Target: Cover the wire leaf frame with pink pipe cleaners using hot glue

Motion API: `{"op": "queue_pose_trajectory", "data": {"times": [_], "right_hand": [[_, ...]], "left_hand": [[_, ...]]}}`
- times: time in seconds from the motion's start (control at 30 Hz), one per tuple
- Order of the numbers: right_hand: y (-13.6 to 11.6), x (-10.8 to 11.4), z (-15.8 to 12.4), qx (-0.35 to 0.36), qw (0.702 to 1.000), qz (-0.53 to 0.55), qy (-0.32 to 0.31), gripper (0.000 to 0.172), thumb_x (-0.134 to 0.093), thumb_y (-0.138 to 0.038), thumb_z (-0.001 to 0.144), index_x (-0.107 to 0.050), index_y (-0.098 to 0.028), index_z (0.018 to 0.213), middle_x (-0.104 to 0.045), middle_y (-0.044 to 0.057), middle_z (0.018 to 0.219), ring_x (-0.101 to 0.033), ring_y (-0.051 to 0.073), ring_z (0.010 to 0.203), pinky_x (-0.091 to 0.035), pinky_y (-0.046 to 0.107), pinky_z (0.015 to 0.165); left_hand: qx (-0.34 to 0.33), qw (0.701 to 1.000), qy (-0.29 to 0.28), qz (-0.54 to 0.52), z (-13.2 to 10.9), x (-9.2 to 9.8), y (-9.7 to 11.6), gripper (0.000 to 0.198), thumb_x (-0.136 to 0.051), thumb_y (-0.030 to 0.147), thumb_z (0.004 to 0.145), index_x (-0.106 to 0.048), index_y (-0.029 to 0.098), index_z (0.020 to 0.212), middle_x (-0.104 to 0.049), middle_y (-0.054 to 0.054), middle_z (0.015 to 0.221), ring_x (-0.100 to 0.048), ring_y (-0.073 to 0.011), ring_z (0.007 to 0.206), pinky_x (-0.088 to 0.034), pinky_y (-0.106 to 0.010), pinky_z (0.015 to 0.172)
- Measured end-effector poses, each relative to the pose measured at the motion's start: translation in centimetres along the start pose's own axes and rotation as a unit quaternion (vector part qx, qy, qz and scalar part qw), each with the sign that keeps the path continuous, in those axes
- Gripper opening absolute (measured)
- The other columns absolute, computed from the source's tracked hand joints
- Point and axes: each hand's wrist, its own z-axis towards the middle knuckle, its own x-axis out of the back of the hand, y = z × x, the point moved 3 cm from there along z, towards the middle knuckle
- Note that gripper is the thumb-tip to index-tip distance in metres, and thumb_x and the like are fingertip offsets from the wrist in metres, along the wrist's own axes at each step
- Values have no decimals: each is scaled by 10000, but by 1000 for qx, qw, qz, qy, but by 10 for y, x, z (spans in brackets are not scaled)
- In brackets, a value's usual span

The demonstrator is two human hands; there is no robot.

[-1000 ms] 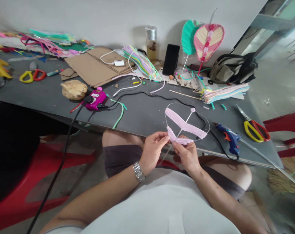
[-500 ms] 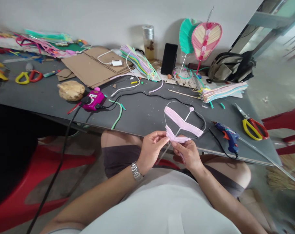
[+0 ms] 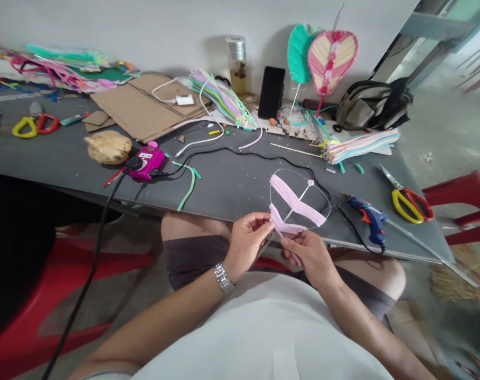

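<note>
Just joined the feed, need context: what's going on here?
A seated person holds a wire hoop with pink strips fixed across it. The left hand and right hand both pinch the lower strips. A glue gun and scissors lie nearby on the table.

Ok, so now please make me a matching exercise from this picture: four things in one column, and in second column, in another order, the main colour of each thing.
Things:
1. Wire frame with pink strips
2. Hot glue gun
3. Smartphone
4. Scissors

Colours:
A. Black
B. Pale pink
C. Yellow and red
D. Blue

Pairs: 1-B, 2-D, 3-A, 4-C
</note>
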Motion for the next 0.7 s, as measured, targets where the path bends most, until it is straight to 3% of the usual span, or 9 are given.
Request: {"op": "queue_pose_trajectory", "data": {"times": [0.13, 0.23, 0.3, 0.37, 0.43, 0.5, 0.57, 0.7], "right_hand": [[4, 3, -13, 7, 998, -64, 8, 479, -875, -572, 687, -577, -196, 675, -613, -8, 486, -434, 84, 376, -322, 222, 398], [-5, 1, -23, 110, 973, -199, 33, 282, -769, -446, 832, -643, -201, 773, -666, 6, 585, -543, 126, 477, -414, 250, 502], [-17, -4, -27, 198, 924, -321, 61, 102, -670, -305, 899, -677, -212, 942, -714, 16, 702, -616, 151, 581, -442, 263, 593], [-29, -13, -27, 274, 850, -443, 83, 122, -576, -205, 927, -674, -214, 1000, -721, 33, 761, -635, 165, 650, -418, 271, 640], [-39, -21, -24, 323, 774, -537, 92, 157, -517, -165, 945, -665, -202, 909, -699, 56, 756, -612, 172, 671, -375, 282, 649], [-45, -25, -20, 337, 731, -588, 85, 211, -490, -169, 966, -640, -195, 820, -681, 69, 745, -577, 171, 667, -339, 293, 645], [-48, -24, -16, 320, 736, -592, 70, 221, -495, -192, 980, -617, -196, 796, -670, 58, 729, -542, 162, 639, -319, 296, 637], [-45, -13, -11, 245, 840, -484, 25, 144, -560, -242, 969, -593, -228, 830, -636, -10, 676, -507, 139, 579, -326, 271, 604]], "left_hand": [[22, 1000, 3, -18, -2, 0, -1, 398, -896, 427, 645, -719, 144, 862, -613, 28, 642, -456, -59, 502, -335, -189, 450], [35, 999, -7, -27, -2, -2, -5, 377, -895, 403, 646, -719, 149, 864, -612, 33, 637, -476, -64, 511, -341, -191, 458], [41, 998, -17, -38, -3, -4, -8, 366, -897, 391, 646, -718, 149, 855, -611, 35, 627, -477, -65, 513, -341, -192, 464], [40, 998, -28, -48, -3, -6, -9, 369, -904, 393, 642, -714, 149, 843, -607, 38, 613, -461, -60, 507, -339, -193, 467], [36, 998, -33, -50, -4, -6, -9, 373, -912, 401, 640, -713, 150, 832, -601, 41, 601, -442, -57, 503, -341, -197, 472], [35, 998, -34, -51, -4, -6, -8, 374, -917, 407, 642, -719, 152, 831, -599, 41, 597, -435, -59, 507, -348, -202, 482], [40, 997, -34, -54, -4, -4, -8, 375, -920, 411, 643, -728, 154, 836, -602, 40, 599, -437, -61, 515, -354, -204, 491], [69, 994, -44, -72, -4, -5, -11, 374, -931, 398, 624, -748, 149, 834, -620, 30, 625, -445, -59, 536, -362, -199, 509]]}}
